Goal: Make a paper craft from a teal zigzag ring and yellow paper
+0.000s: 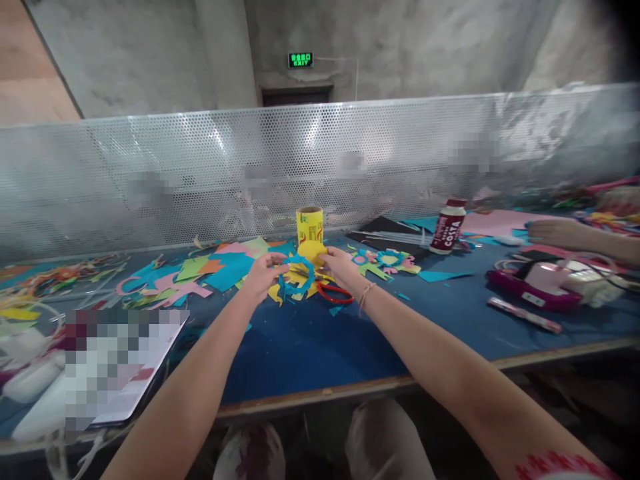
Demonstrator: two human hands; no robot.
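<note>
My left hand pinches the left edge of a blue paper ring with a ragged outer edge. In my right hand is a round yellow paper piece, gripped at its right side. The ring and the yellow piece are close together, partly overlapping in view. Red-handled scissors lie just below my right hand, their blades partly hidden by the ring. Yellow paper scraps lie around them. Behind my hands stands a yellow roll.
Colored paper scraps spread left; paper flowers and a dark red bottle stand or lie right. A purple device and another person's hand are farther right. A perforated metal divider backs the blue table.
</note>
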